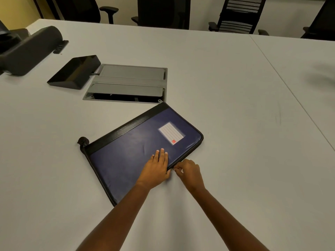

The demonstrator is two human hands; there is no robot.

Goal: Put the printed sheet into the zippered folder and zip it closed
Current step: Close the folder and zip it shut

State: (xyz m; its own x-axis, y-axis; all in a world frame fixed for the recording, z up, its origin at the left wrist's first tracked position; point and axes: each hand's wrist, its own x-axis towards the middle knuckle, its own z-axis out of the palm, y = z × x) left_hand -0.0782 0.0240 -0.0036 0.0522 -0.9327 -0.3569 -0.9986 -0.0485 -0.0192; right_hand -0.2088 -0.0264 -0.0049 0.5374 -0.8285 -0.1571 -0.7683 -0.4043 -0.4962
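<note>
A dark blue zippered folder [130, 151] with a black spine strip and a white lined label lies flat and closed on the grey table, turned at an angle. My left hand [156, 169] presses flat on its cover near the right-hand edge, fingers straight. My right hand [188, 172] is beside that edge, fingers curled and pinching the zipper pull [173, 169] on the folder's side. The printed sheet is not visible anywhere.
A grey cable hatch [126, 84] is set into the table [235, 105] behind the folder, with a black wedge-shaped device [74, 72] to its left. A dark padded object [30, 49] sits at the far left. Black office chairs [163, 11] line the far edge.
</note>
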